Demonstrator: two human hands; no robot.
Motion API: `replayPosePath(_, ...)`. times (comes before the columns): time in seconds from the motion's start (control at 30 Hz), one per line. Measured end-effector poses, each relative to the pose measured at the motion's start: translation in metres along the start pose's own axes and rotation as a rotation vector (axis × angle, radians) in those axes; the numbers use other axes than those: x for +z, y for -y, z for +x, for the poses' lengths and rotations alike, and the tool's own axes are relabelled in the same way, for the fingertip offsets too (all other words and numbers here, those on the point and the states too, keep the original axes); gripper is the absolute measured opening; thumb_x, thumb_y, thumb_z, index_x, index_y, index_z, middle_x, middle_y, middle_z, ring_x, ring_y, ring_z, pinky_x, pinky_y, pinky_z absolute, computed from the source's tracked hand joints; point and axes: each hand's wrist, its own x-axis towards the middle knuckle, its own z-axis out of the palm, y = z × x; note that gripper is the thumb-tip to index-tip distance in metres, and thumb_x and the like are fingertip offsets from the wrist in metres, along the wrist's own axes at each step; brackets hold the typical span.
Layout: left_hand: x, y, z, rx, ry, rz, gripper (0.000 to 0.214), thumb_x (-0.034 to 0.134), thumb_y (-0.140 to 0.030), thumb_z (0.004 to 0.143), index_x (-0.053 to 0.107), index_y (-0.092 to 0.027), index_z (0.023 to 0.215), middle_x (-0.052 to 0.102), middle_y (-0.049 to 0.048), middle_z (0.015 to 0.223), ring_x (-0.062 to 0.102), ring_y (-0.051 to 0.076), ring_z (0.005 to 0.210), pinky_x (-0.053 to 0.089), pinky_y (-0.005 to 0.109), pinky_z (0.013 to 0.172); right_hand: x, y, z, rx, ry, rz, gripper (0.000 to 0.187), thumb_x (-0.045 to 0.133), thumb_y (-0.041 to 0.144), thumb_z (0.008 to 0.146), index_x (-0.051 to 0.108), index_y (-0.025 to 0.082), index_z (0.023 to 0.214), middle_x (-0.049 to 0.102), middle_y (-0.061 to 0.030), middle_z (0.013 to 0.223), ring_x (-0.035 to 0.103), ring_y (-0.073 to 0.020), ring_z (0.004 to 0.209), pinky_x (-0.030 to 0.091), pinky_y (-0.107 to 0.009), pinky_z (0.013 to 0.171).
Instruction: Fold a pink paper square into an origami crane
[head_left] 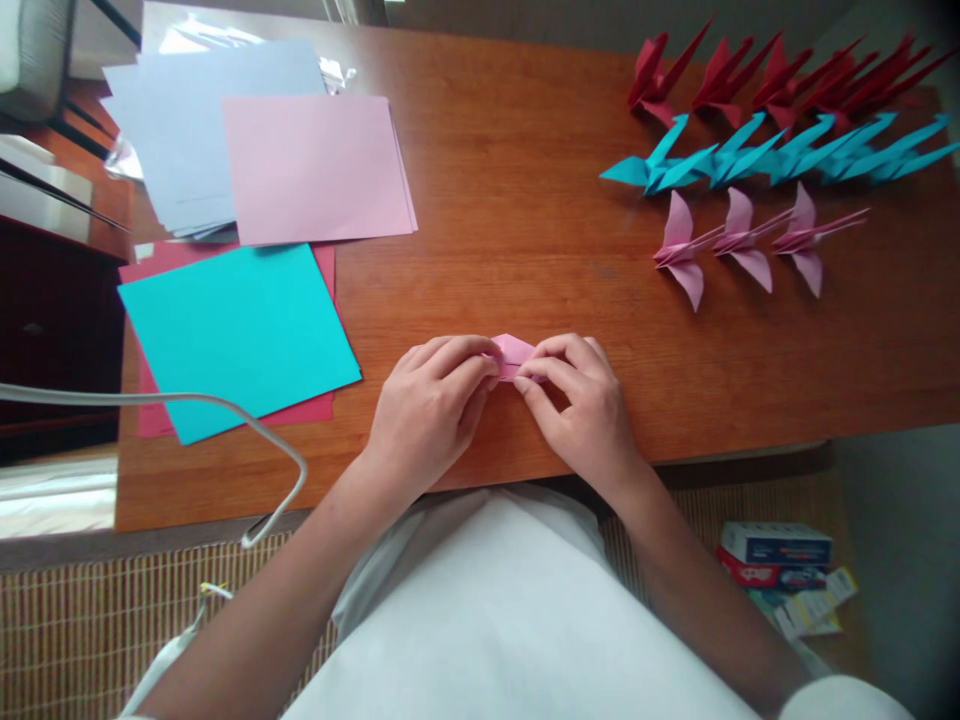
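A small folded piece of pink paper (514, 353) lies on the wooden table (510, 200) near its front edge. My left hand (431, 405) pinches its left side, fingers curled onto the fold. My right hand (581, 400) presses and grips its right side with bent fingers. Most of the paper is hidden under my fingertips. At the far right lie three rows of finished paper cranes: red ones (757, 75), blue ones (772, 155) and three pink ones (739, 245).
Stacks of flat sheets lie at the left: pale blue (180, 120), pink (315, 165), turquoise (240, 335) over red (150, 420). A grey cable (225, 410) loops over the table's front left. Small boxes (780, 565) lie on the floor at right.
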Motion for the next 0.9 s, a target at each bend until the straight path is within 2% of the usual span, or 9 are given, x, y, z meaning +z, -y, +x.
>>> replayPosePath(0.3,0.0039,-0.004,0.0039,-0.045,-0.031,-0.021,0.014,0.052,-0.019,0.101,0.065,-0.02,0.098,0.073,0.0067,0.112,0.067,0.022,0.101,0.054,0.037,0.089,0.004,0.0029,0.0037,0.051,-0.018,-0.027,0.011,0.064,0.011,0.088,0.063,0.022,0.086,0.062,-0.0073,0.097,0.059,-0.0243,0.094,0.051,-0.04,0.084)
replayPosePath(0.9,0.0075,-0.0052,0.0045,-0.072,-0.031,0.014,0.015,0.051,-0.019,0.101,0.065,-0.02,0.096,0.073,0.0077,0.111,0.066,0.022,0.1,0.053,0.038,0.089,0.0078,0.0071,0.0046,0.077,-0.036,-0.065,0.012,0.061,0.013,0.089,0.059,0.023,0.083,0.061,-0.0083,0.096,0.057,-0.025,0.092,0.05,-0.041,0.083)
